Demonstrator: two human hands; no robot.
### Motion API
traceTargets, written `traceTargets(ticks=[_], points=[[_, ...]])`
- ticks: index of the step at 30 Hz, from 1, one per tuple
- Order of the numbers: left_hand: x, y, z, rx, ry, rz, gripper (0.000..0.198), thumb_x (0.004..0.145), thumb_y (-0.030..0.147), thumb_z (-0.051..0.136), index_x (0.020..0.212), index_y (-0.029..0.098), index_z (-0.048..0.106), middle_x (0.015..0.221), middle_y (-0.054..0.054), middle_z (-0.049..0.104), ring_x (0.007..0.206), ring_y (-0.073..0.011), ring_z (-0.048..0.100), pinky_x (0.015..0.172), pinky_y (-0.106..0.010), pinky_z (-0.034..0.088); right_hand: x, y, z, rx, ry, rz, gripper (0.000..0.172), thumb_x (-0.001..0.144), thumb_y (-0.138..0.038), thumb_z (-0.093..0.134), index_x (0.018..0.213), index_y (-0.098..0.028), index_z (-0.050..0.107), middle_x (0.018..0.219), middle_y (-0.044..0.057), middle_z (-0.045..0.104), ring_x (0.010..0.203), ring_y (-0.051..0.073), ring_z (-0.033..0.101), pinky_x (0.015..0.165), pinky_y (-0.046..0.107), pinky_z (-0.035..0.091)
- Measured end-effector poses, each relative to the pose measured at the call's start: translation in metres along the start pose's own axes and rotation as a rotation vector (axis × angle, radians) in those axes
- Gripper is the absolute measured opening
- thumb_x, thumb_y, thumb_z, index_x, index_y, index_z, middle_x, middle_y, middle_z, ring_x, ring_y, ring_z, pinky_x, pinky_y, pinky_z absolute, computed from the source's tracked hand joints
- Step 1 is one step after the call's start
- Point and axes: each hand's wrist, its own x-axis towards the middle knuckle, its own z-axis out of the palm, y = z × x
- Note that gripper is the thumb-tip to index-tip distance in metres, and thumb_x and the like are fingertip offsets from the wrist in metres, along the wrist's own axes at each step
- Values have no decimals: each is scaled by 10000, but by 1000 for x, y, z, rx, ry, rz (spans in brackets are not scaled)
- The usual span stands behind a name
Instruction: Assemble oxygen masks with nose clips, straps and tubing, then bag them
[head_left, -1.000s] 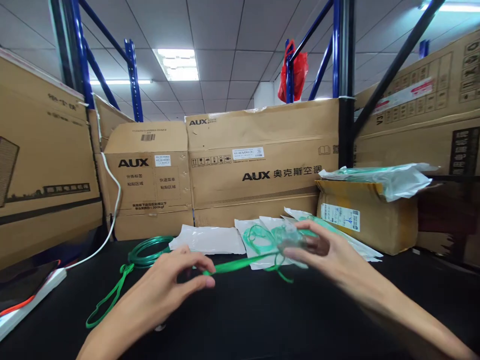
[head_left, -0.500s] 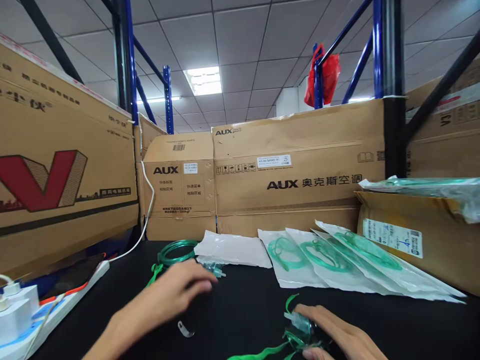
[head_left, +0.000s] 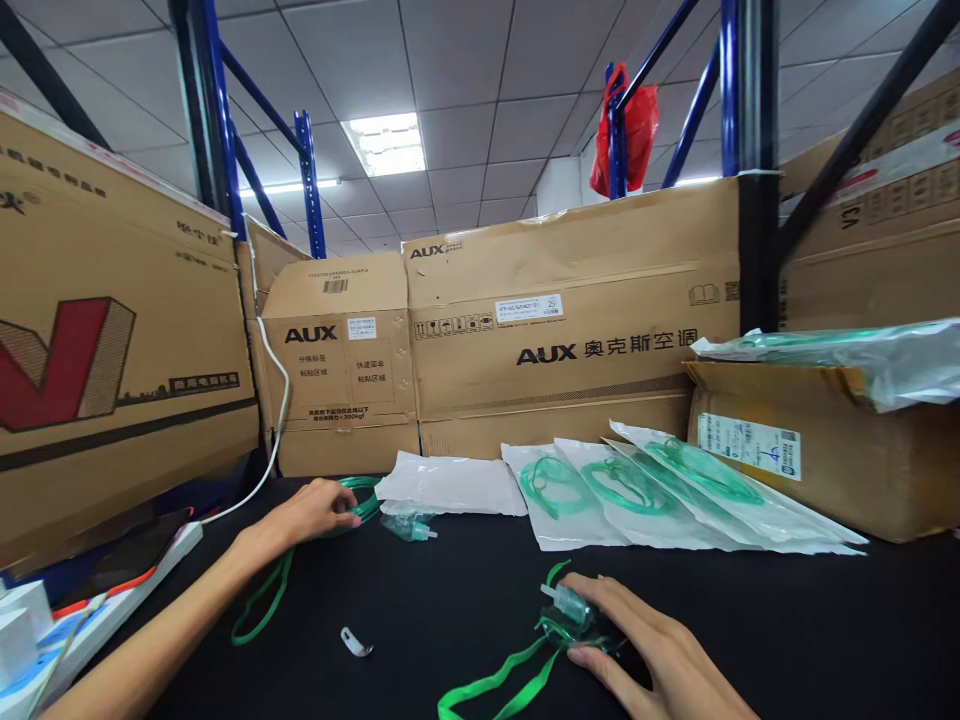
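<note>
Reached farther out since half a second ago: left hand [head_left: 311,512] now at the far left of the black table [head_left: 825,640], fingers on the coiled green tubing [head_left: 365,497], where before it hovered nearer the middle. Fingers curled over the coil's near edge; full grasp or just touch, cannot tell. Right hand [head_left: 645,645] much where it was, low and right of centre, palm down over the clear green mask [head_left: 574,615], fingers draped across it and pressing it to the table, loosely closed on it. Mask's small port sticking out to the left of the fingers. Green elastic strap [head_left: 499,685] running from the mask down-left toward the bottom edge. Second green strap loop [head_left: 259,610] lying under the left forearm, trailing from the coil.

Small clear connector piece [head_left: 409,526] just right of the left hand, beside the coil, not touched. Bent metal clip [head_left: 354,643] loose on the table between the two hands. Flat white pouch [head_left: 450,485] behind the connector. Three sealed packets with green masks [head_left: 637,485] fanned out right of centre, overlapping. Open carton [head_left: 810,450] at right with bagged stock on top. Big AUX cartons [head_left: 570,320] along the back. White power strip [head_left: 112,605] at far left edge.
</note>
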Motion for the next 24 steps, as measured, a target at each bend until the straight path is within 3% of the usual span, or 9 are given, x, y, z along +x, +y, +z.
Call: traceTargets(ticks=[7, 18, 24], points=[[2, -2, -2, -17, 10, 5, 238, 970, 370, 659, 935, 138, 694, 934, -25, 714, 885, -207, 693, 842, -398, 561, 0, -7, -4, 6, -35, 67, 499, 928, -510, 618, 1411, -386, 597, 1432, 35, 643, 1310, 315, 604, 1062, 438, 520], [5, -20, -9, -268, 94, -103, 290, 1028, 410, 564, 1079, 144, 667, 953, -38, 723, 808, -181, 710, 812, -387, 585, 2, -12, -7, 14, -112, 126, 498, 949, -506, 584, 1429, -374, 576, 1485, 39, 595, 1375, 309, 538, 1115, 453, 470], [3, -27, -6, -279, 173, -120, 283, 1002, 415, 602, 1087, 154, 674, 1081, -57, 698, 954, -224, 688, 863, -413, 563, 0, -15, -9, 23, -82, 97, 485, 957, -504, 580, 1428, -387, 570, 1466, 17, 613, 1369, 297, 548, 1115, 446, 476]])
